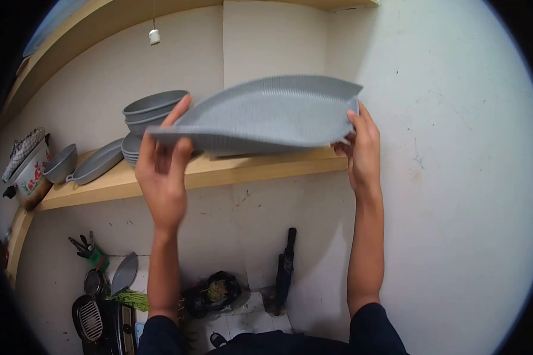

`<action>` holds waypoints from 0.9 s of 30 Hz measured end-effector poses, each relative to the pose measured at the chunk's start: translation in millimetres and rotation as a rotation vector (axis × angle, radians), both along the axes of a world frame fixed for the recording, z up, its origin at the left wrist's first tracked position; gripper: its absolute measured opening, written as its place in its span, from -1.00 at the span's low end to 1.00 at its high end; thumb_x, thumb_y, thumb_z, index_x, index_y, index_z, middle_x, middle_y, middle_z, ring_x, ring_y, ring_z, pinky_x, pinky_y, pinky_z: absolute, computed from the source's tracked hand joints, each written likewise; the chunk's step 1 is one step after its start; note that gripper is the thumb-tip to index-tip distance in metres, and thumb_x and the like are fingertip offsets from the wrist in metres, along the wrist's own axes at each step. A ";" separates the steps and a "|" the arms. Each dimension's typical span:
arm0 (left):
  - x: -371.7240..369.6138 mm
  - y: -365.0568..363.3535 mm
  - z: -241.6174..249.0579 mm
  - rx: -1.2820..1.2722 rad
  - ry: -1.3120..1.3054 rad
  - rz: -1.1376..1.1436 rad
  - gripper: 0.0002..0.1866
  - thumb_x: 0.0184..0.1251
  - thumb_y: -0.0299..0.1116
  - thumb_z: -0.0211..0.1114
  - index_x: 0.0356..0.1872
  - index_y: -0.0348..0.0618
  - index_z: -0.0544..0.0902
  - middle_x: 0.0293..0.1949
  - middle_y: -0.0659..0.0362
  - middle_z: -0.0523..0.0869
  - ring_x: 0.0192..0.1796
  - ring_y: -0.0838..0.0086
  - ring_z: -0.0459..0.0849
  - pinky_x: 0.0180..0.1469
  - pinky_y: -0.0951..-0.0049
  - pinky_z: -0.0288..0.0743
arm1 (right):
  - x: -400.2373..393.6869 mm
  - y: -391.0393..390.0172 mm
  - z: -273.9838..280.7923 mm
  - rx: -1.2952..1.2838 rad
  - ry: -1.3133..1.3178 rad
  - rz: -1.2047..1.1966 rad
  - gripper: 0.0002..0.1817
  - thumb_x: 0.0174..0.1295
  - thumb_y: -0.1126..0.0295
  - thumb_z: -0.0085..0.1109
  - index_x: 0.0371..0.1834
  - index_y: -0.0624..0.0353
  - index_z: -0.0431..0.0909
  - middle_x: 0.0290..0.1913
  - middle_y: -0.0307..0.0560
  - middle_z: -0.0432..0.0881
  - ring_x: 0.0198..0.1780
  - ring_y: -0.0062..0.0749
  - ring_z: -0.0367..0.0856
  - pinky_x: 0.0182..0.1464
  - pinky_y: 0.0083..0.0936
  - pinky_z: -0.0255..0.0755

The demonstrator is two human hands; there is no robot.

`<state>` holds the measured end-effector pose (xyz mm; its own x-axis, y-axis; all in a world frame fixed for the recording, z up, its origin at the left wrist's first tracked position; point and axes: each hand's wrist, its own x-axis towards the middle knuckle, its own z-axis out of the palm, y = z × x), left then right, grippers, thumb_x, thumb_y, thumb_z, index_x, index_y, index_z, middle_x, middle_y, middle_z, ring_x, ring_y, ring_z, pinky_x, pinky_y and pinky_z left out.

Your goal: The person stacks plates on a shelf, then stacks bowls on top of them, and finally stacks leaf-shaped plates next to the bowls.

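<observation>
A large grey leaf-shaped tray (266,115) with ribbed, raised sides is held up in front of the wooden shelf (249,171), its inside facing me. My left hand (167,160) grips its left pointed end, thumb and fingers on either side of the rim. At the other end, my right hand (364,142) has its fingers wrapped around the right edge. The tray hides part of the shelf top behind it. Just behind my left hand stands a stack of grey bowls (154,109), partly covered by my fingers and the tray.
Further left on the shelf are a grey oval dish (100,163), a grey bowl (62,164) and a flowered pot (32,177) with a checked cloth (23,151). Below are a stove (95,319), a green knife holder (98,258), green vegetables (133,300), a black bag (213,291) and an umbrella (285,266).
</observation>
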<state>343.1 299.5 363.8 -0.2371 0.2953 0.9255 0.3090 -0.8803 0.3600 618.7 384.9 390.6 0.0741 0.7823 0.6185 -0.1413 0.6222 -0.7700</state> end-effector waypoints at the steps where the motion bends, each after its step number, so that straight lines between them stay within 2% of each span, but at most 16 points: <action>1: -4.9 2.7 9.7 -0.079 0.023 -0.026 -0.61 0.57 -0.26 0.30 0.18 -0.39 0.56 0.38 -0.06 0.60 0.25 0.51 0.58 0.36 0.45 0.36 | 0.1 9.5 6.5 -0.013 -0.031 -0.009 -0.39 0.46 0.15 0.02 0.46 0.31 0.35 -0.26 -0.19 0.53 -0.38 -0.55 0.52 -0.39 -0.53 0.36; 3: -20.4 9.2 27.3 -0.236 0.072 -0.074 -0.63 0.54 -0.25 0.34 0.10 -0.38 0.63 0.35 -0.05 0.64 0.22 0.50 0.61 0.36 0.42 0.40 | 1.0 34.2 14.9 -0.036 -0.089 -0.022 -0.50 0.40 0.19 0.04 0.30 0.28 0.47 -0.25 -0.12 0.57 -0.37 -0.51 0.57 -0.39 -0.55 0.36; 6: -31.6 26.1 35.9 -0.334 0.115 -0.028 -0.60 0.56 -0.22 0.30 0.25 -0.26 0.66 0.29 0.04 0.70 0.28 0.43 0.59 0.46 0.32 0.31 | -3.2 67.4 22.3 -0.097 -0.168 -0.034 -0.56 0.43 0.16 0.04 0.16 0.30 0.51 -0.30 -0.19 0.49 -0.38 -0.53 0.54 -0.41 -0.58 0.31; 9: -39.4 41.8 37.6 -0.369 0.126 -0.023 -0.59 0.54 -0.19 0.33 0.21 -0.29 0.69 0.23 0.09 0.72 0.26 0.48 0.59 0.43 0.38 0.33 | -11.9 95.8 19.4 -0.128 -0.211 -0.080 -0.62 0.44 0.15 0.06 0.03 0.29 0.50 -0.32 -0.17 0.51 -0.39 -0.54 0.54 -0.39 -0.58 0.33; 10: -41.5 44.5 38.0 -0.391 0.124 -0.005 -0.55 0.53 -0.17 0.35 0.24 -0.31 0.67 0.16 0.13 0.75 0.21 0.53 0.60 0.38 0.43 0.36 | -13.2 103.2 17.7 -0.122 -0.236 -0.087 -0.61 0.44 0.15 0.05 0.05 0.30 0.51 -0.33 -0.17 0.52 -0.40 -0.55 0.54 -0.40 -0.59 0.33; 13: -56.3 61.8 34.5 -0.458 0.168 0.015 -0.56 0.52 -0.19 0.36 0.23 -0.32 0.68 0.12 0.15 0.76 0.16 0.55 0.62 0.34 0.49 0.38 | -18.5 120.7 10.3 -0.094 -0.276 -0.124 -0.59 0.45 0.16 0.05 0.09 0.32 0.52 -0.35 -0.18 0.54 -0.43 -0.57 0.52 -0.44 -0.60 0.33; 15: -58.6 71.0 30.5 -0.451 0.150 -0.012 -0.59 0.51 -0.22 0.38 0.16 -0.37 0.67 -0.02 0.15 0.78 0.04 0.56 0.64 0.21 0.52 0.45 | -22.9 126.9 5.2 -0.077 -0.257 -0.173 -0.58 0.46 0.16 0.06 0.11 0.32 0.53 -0.37 -0.20 0.55 -0.46 -0.57 0.52 -0.47 -0.61 0.32; 17: -57.4 74.9 29.4 -0.499 0.118 0.036 -0.62 0.49 -0.23 0.41 0.04 -0.41 0.68 -0.14 0.16 0.78 -0.06 0.59 0.64 0.06 0.51 0.50 | -23.7 129.6 5.5 -0.103 -0.267 -0.178 -0.55 0.40 0.19 0.07 0.17 0.36 0.52 -0.38 -0.15 0.59 -0.47 -0.50 0.56 -0.43 -0.54 0.41; 18: -54.9 77.0 27.3 -0.469 0.093 -0.003 -0.61 0.50 -0.24 0.39 0.06 -0.42 0.66 -0.12 0.13 0.78 -0.06 0.57 0.65 0.04 0.52 0.51 | -23.6 131.2 5.4 -0.118 -0.274 -0.180 -0.52 0.38 0.21 0.08 0.19 0.38 0.52 -0.39 -0.12 0.61 -0.48 -0.47 0.58 -0.41 -0.51 0.45; 21: -52.6 83.3 22.9 -0.480 0.063 -0.009 -0.64 0.51 -0.27 0.37 0.07 -0.41 0.65 -0.10 0.11 0.77 -0.06 0.53 0.66 0.07 0.50 0.51 | -22.9 148.7 0.1 -0.132 -0.342 -0.233 -0.57 0.36 0.22 0.10 0.15 0.30 0.59 -0.40 -0.07 0.64 -0.43 -0.35 0.63 -0.30 -0.39 0.50; 27: -45.0 79.3 22.9 -0.495 0.158 0.176 -0.63 0.49 -0.26 0.35 0.07 -0.41 0.64 -0.11 0.02 0.76 -0.06 0.43 0.68 0.08 0.42 0.53 | -16.8 158.3 -7.3 0.032 -0.390 -0.451 -0.59 0.32 0.17 0.13 -0.02 0.32 0.70 -0.31 0.18 0.75 -0.15 -0.02 0.76 0.00 -0.23 0.55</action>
<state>298.0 378.8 386.7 -0.1922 0.6726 0.7147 0.5203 -0.5476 0.6553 601.9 543.2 383.3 0.1573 0.7072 0.6893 0.4311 0.5787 -0.6922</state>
